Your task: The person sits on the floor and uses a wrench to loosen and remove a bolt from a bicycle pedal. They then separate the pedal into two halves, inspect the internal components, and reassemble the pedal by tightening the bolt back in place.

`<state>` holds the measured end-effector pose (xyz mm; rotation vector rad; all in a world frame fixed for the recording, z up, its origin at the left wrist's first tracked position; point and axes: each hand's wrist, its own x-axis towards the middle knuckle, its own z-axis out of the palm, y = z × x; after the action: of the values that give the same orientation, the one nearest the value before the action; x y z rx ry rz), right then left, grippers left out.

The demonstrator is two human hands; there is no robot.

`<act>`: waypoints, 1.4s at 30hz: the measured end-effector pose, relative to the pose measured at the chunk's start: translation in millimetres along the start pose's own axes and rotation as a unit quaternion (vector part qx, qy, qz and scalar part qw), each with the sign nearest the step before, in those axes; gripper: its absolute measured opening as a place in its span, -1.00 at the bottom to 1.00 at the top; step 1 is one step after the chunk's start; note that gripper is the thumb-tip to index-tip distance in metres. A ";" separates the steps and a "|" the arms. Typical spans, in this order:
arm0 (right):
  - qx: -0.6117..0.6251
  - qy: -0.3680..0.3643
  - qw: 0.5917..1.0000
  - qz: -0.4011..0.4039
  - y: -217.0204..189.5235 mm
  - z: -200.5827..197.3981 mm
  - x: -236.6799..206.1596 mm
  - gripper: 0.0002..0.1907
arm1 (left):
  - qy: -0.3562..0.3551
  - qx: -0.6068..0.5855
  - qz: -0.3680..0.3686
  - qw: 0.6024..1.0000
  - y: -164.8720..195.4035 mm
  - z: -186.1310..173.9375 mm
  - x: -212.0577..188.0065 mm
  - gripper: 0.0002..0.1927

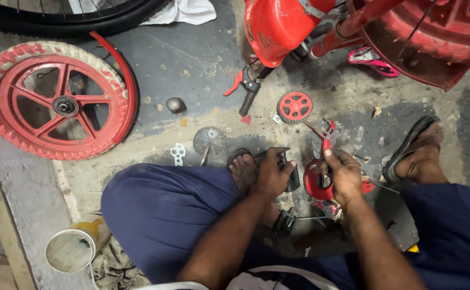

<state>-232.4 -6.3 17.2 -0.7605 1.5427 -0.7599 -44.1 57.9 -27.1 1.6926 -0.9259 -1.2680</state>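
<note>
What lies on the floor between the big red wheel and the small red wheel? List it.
In the head view, between the big red wheel and the small red wheel: a round grey knob and a red-levered brake handle, otherwise dusty floor.

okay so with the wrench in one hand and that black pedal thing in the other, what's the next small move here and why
Probably turn the red wrench a little further. The right hand grips its handle over the red part beside the foot, while the left hand steadies the black pedal-like piece. Whether the wrench head sits on a fastener cannot be told.
</note>
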 end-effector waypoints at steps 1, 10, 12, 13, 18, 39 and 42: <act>-0.010 0.029 0.999 -0.016 3.3 3.3 -0.3 -0.77 | 0.001 -0.001 -0.002 1.000 -0.5 0.8 0.0 -0.48; 0.104 0.060 0.989 -0.089 11.1 45.4 -12.2 -0.69 | -0.006 0.003 -0.019 1.000 -0.8 3.2 -0.5 -0.44; 0.086 0.049 0.989 -0.108 11.9 51.1 -14.7 -0.66 | -0.006 0.013 -0.015 1.000 -1.2 3.5 -0.7 -0.44; 0.077 0.044 0.989 -0.117 11.5 53.3 -16.0 -0.64 | -0.005 0.007 -0.011 1.000 -1.2 4.2 -1.1 -0.44; -0.091 0.000 0.983 -0.161 1.8 68.0 -32.6 -0.71 | 0.001 -0.020 0.014 1.000 -1.7 5.9 0.4 -0.52; 0.041 0.066 0.995 -0.067 -23.4 41.7 -10.4 -0.82 | -0.004 -0.056 -0.042 0.998 -2.7 3.7 0.6 -0.48; 0.095 0.102 0.990 0.008 -7.1 34.2 -3.1 -0.84 | 0.001 -0.084 -0.046 0.995 -0.2 4.8 1.1 -0.48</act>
<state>-197.7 -9.4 21.6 -0.5417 1.6284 -0.9805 -48.5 56.2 -28.5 1.6198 -0.7260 -1.3648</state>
